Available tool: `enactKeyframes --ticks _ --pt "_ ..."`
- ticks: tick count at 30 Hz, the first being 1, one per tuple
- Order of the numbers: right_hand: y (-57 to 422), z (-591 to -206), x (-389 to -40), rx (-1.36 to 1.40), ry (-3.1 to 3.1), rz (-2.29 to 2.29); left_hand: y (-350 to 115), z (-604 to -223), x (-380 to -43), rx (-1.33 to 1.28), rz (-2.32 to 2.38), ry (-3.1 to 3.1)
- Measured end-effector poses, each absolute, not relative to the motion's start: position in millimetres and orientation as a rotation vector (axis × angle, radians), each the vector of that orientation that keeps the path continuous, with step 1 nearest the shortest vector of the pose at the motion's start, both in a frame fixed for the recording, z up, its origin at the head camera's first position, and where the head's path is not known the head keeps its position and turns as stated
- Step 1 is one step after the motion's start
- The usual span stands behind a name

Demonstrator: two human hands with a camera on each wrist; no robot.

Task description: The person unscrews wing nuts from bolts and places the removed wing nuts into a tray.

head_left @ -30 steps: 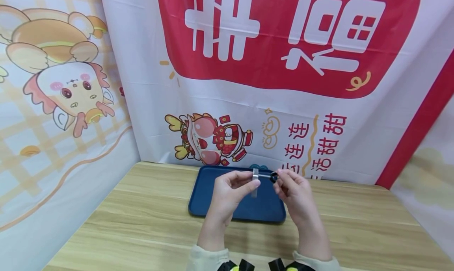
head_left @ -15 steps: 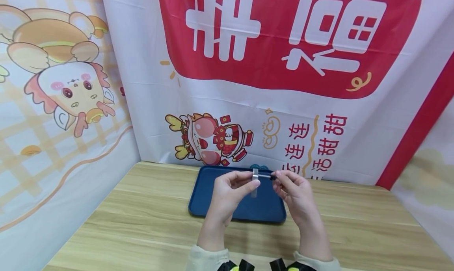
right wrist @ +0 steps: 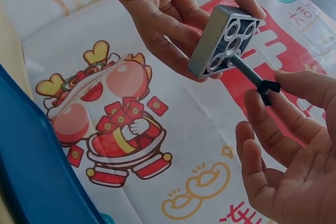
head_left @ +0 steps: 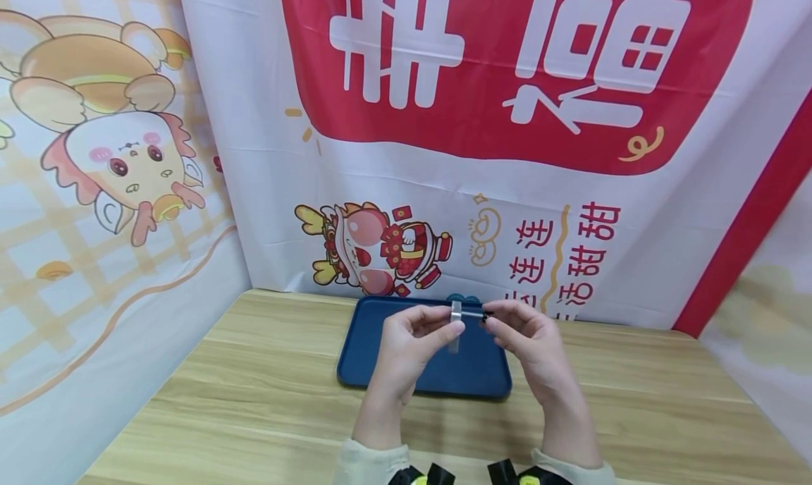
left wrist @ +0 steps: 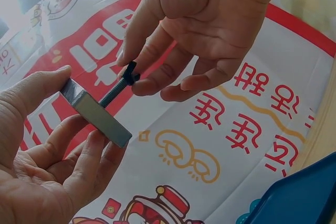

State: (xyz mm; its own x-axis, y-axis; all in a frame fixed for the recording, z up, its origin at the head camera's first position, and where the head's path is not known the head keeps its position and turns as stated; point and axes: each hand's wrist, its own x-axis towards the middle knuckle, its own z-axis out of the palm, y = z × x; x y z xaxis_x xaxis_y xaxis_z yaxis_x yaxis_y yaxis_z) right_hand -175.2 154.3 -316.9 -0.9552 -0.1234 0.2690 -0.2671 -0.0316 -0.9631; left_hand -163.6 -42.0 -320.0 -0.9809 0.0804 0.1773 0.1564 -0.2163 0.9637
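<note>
My left hand (head_left: 406,347) holds a square metal block (left wrist: 97,114) by its edges, thumb on one side and fingers on the other. Round holes show in the block's face in the right wrist view. From its middle hole sticks a threaded wing screw (right wrist: 248,71) with a black winged head. At that head, my right hand (head_left: 531,344) has its thumb and a fingertip on opposite sides of the wings. Its other fingers (left wrist: 210,80) are loosely bent, off the screw. How deep the screw sits in the block is hidden.
A blue tray (head_left: 419,386) lies below the hands on the wooden table (head_left: 254,386). Behind stands a printed cloth backdrop (head_left: 266,189), with another patterned cloth (head_left: 95,273) along the left side.
My right hand's fingers have shifted around the black wing head, from close together to further apart, and its wrist has moved slightly right. The left hand and the block stay put.
</note>
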Motion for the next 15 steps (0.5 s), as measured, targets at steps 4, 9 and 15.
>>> enactKeyframes --ticks 4,9,15 --pt "153.5 -318.2 -174.7 0.496 -2.147 2.029 -42.5 -320.3 -163.2 -0.288 -2.396 -1.939" --pt "151.4 -319.1 -173.6 0.516 -2.171 1.933 -43.2 -320.7 -162.9 -0.282 -2.397 -1.948" --pt "149.0 -318.2 -172.5 0.484 -2.210 1.836 -43.7 -320.4 -162.8 -0.284 -2.405 -1.944"
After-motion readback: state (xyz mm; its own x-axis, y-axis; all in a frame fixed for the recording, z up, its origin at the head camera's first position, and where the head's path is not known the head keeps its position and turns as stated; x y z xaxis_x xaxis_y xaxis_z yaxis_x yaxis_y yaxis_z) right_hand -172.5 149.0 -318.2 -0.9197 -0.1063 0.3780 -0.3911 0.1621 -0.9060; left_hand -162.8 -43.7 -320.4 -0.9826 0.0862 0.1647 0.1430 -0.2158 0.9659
